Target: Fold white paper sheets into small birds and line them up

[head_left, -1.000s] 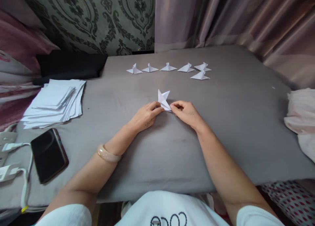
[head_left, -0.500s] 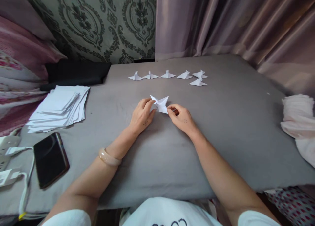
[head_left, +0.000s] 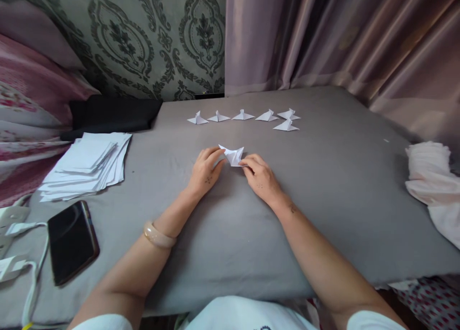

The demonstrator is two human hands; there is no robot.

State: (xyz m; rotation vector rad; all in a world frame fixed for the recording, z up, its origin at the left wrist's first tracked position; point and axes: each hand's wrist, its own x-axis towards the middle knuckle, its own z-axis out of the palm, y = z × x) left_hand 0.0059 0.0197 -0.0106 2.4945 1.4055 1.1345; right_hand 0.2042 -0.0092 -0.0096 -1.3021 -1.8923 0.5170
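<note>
Shifting inward since the earlier frame, the right hand (head_left: 261, 177) is pinching a corner of the folded paper (head_left: 234, 157) between both hands — the left hand (head_left: 206, 170) holding its other side — while six seemingly finished figures (head_left: 243, 115) are standing beyond, this one apparently still needing shaping.

Folded white paper (head_left: 233, 157) between left fingers (head_left: 217, 152) and right fingers (head_left: 251, 162)

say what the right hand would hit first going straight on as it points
The right hand would likely meet the folded white paper it is touching; past that, depth is hard to judge.
</note>
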